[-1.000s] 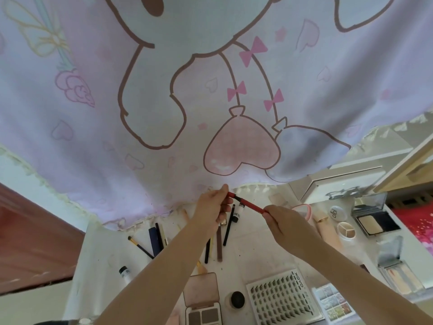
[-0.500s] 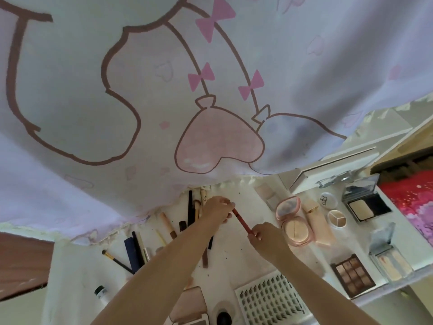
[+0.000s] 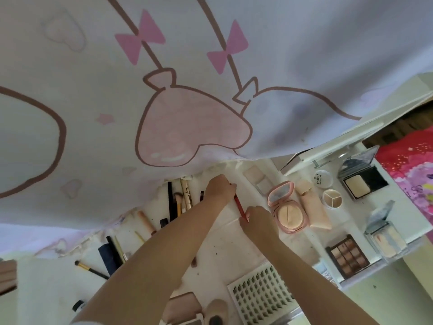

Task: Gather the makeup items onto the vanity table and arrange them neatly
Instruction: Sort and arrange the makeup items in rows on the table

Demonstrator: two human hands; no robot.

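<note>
A thin red pencil (image 3: pixel 239 205) lies low over the white vanity table (image 3: pixel 225 245), held at both ends. My left hand (image 3: pixel 219 187) pinches its far end and my right hand (image 3: pixel 256 219) pinches its near end. To the left lie several brushes and pencils (image 3: pixel 179 200) in a rough row. On the right sit an open pink cushion compact (image 3: pixel 284 205), a brown eyeshadow palette (image 3: pixel 348 255) and an open black powder compact (image 3: pixel 362 181).
A printed curtain (image 3: pixel 164 90) hangs over the table's back edge. A lash tray (image 3: pixel 260 294) and a small palette (image 3: pixel 185 308) lie near the front. A white drawer unit (image 3: pixel 328 146) stands back right; a clear compact (image 3: pixel 384 235) lies by the right edge.
Both hands have lowered the red pencil toward the table and turned it from slanting across to pointing more away from me. The view has tilted down, showing more items on the right.
</note>
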